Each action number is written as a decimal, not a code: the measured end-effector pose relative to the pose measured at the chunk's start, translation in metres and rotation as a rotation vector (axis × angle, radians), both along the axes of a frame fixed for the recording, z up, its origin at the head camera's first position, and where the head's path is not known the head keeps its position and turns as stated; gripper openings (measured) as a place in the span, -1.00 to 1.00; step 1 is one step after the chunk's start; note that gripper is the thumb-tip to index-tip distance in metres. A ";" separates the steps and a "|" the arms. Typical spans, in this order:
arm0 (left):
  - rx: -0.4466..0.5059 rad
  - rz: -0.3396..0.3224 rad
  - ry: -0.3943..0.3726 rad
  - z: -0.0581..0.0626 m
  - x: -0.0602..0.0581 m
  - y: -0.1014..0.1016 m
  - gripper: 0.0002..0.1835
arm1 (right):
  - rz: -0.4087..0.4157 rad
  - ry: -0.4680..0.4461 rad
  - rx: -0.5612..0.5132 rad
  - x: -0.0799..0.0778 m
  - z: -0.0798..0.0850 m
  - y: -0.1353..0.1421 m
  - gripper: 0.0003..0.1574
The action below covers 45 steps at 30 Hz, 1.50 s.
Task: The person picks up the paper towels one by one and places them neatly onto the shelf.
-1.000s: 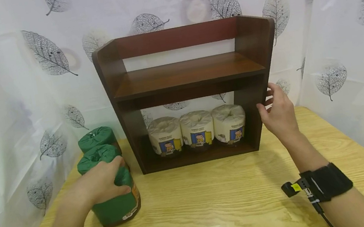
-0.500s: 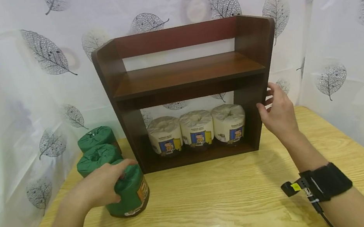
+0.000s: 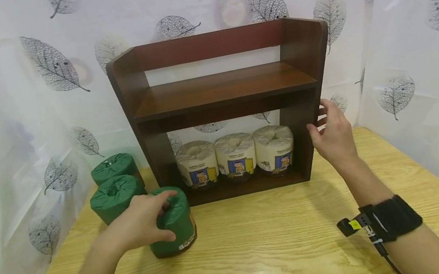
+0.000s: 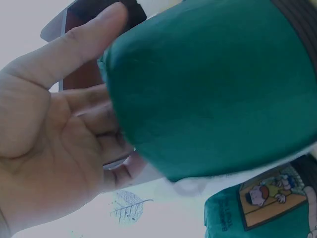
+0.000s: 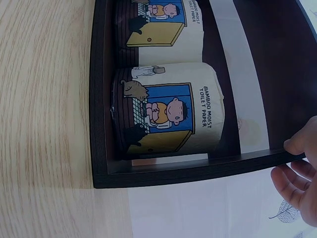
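Note:
My left hand (image 3: pixel 136 223) grips a green-wrapped toilet paper roll (image 3: pixel 183 230) from above, fingers over its top and thumb on the near side. In the left wrist view that roll (image 4: pixel 213 94) fills much of the picture, with the fingertips partly hidden behind it. My right hand (image 3: pixel 336 138) pinches the front edge of the dark wooden shelf (image 3: pixel 225 88) at its right side panel; the right wrist view has the thumb on the inner face and fingers outside. Inside the lower compartment, three cream toilet paper rolls (image 3: pixel 236 156) stand upright in a row.
Two more green rolls, a rear one (image 3: pixel 113 168) and a nearer one (image 3: pixel 115 195), stand left of the shelf on the wooden table (image 3: pixel 268 234). A white leaf-patterned curtain (image 3: pixel 0 122) encloses the back and sides.
The left hand has carried the front green roll rightward, away from the other two green rolls and toward the shelf's front left corner. The right hand keeps its hold on the shelf's side.

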State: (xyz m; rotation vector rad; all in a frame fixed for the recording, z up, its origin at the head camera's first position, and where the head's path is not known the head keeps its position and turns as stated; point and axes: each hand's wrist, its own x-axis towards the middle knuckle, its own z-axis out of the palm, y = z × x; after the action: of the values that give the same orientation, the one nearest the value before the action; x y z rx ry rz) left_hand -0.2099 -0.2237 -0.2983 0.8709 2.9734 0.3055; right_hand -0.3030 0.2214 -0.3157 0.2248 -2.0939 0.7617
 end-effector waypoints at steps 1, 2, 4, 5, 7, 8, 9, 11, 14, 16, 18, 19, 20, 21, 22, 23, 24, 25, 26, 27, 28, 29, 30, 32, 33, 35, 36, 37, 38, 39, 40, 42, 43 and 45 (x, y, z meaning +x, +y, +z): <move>-0.015 -0.003 -0.002 0.000 0.001 0.000 -0.06 | 0.002 0.002 -0.002 0.000 0.000 0.000 -0.30; -0.030 -0.007 -0.001 0.000 0.001 -0.001 -0.06 | 0.006 0.005 -0.003 0.000 0.000 0.000 -0.30; -0.059 -0.001 0.012 0.000 0.002 -0.002 -0.05 | 0.009 0.009 -0.005 0.000 0.000 0.000 -0.30; -0.064 0.004 0.021 -0.001 0.001 -0.003 -0.06 | 0.010 0.010 -0.004 -0.001 0.000 0.000 -0.30; -0.066 0.012 0.029 -0.001 0.001 -0.004 -0.07 | 0.010 0.011 -0.002 0.000 0.000 0.000 -0.30; -0.067 0.010 0.036 -0.001 0.000 -0.004 -0.08 | 0.008 0.011 -0.001 0.000 0.000 0.000 -0.30; -0.067 0.004 0.041 -0.001 -0.001 -0.005 -0.09 | 0.005 0.009 0.000 0.000 0.000 -0.001 -0.30; -0.059 -0.010 0.047 -0.001 -0.002 -0.005 -0.11 | 0.003 0.007 0.003 0.000 0.000 -0.001 -0.31; -0.039 -0.039 0.065 -0.002 -0.004 -0.003 -0.15 | 0.005 0.008 0.004 0.000 0.000 -0.001 -0.32; -0.016 -0.058 0.085 -0.004 -0.005 -0.001 -0.18 | 0.007 0.010 0.002 0.000 0.000 -0.001 -0.32; 0.009 -0.083 0.108 -0.006 -0.006 0.001 -0.20 | 0.008 0.010 0.002 0.000 0.000 -0.001 -0.33; 0.020 -0.093 0.120 -0.008 -0.006 0.002 -0.21 | 0.008 0.009 0.002 0.000 0.000 -0.001 -0.33; 0.029 -0.102 0.129 -0.009 -0.007 0.004 -0.21 | 0.007 0.009 0.002 0.000 0.000 0.000 -0.33; 0.032 -0.103 0.136 -0.010 -0.007 0.004 -0.21 | 0.007 0.010 0.001 0.000 -0.001 0.000 -0.34; 0.031 -0.102 0.138 -0.010 -0.007 0.005 -0.19 | 0.006 0.011 0.001 0.001 -0.001 0.000 -0.34; 0.026 -0.097 0.132 -0.010 -0.007 0.005 -0.16 | 0.007 0.011 0.001 0.001 -0.001 0.000 -0.34; 0.014 -0.088 0.121 -0.010 -0.007 0.005 -0.12 | 0.008 0.012 0.001 0.001 -0.001 0.000 -0.33; -0.003 -0.081 0.106 -0.010 -0.007 0.004 -0.07 | 0.009 0.012 0.000 0.000 -0.001 0.000 -0.33; -0.025 -0.074 0.093 -0.009 -0.007 0.003 -0.03 | 0.010 0.013 0.000 0.000 -0.001 0.000 -0.33; -0.046 -0.069 0.084 -0.009 -0.006 0.003 0.00 | 0.011 0.014 -0.001 0.000 -0.001 0.000 -0.33; -0.064 -0.069 0.078 -0.009 -0.006 0.002 0.01 | 0.013 0.014 0.000 0.000 -0.001 0.000 -0.33; -0.078 -0.074 0.075 -0.009 -0.006 0.002 0.01 | 0.015 0.015 0.000 0.000 -0.001 0.000 -0.33; -0.090 -0.081 0.081 -0.009 -0.006 0.002 0.00 | 0.015 0.015 0.001 0.000 -0.001 0.000 -0.33; -0.096 -0.101 0.114 -0.009 -0.006 0.002 -0.04 | 0.018 0.018 0.003 0.000 0.000 0.000 -0.33; -0.089 -0.111 0.130 -0.010 -0.006 0.003 -0.06 | 0.020 0.019 0.003 0.000 0.000 -0.001 -0.33; -0.063 -0.131 0.158 -0.010 -0.006 0.005 -0.09 | 0.025 0.018 0.004 0.001 0.001 -0.001 -0.33; -0.046 -0.142 0.167 -0.011 -0.006 0.007 -0.09 | 0.026 0.016 0.004 0.001 0.001 -0.001 -0.33; -0.026 -0.151 0.172 -0.011 -0.006 0.009 -0.10 | 0.029 0.014 0.004 0.001 0.001 -0.001 -0.33; -0.005 -0.156 0.175 -0.011 -0.006 0.012 -0.11 | 0.029 0.012 0.006 0.001 0.001 0.000 -0.33; 0.018 -0.158 0.176 -0.010 -0.006 0.014 -0.11 | 0.029 0.011 0.007 0.001 0.001 0.000 -0.32; 0.040 -0.156 0.178 -0.009 -0.005 0.017 -0.11 | 0.029 0.009 0.010 0.001 0.000 0.000 -0.32; 0.073 -0.149 0.186 -0.006 -0.005 0.022 -0.12 | 0.029 0.008 0.012 0.001 0.000 0.001 -0.32; 0.083 -0.143 0.196 -0.004 -0.004 0.024 -0.12 | 0.030 0.008 0.015 0.001 0.000 0.001 -0.31; 0.095 -0.139 0.215 0.001 -0.004 0.028 -0.13 | 0.033 0.009 0.018 0.001 0.000 0.001 -0.31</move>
State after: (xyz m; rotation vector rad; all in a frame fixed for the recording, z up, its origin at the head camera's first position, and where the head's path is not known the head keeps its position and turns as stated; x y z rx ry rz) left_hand -0.2137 -0.1959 -0.2973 1.1869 3.0910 0.3733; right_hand -0.3016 0.2227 -0.3162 0.2723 -2.0937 0.7602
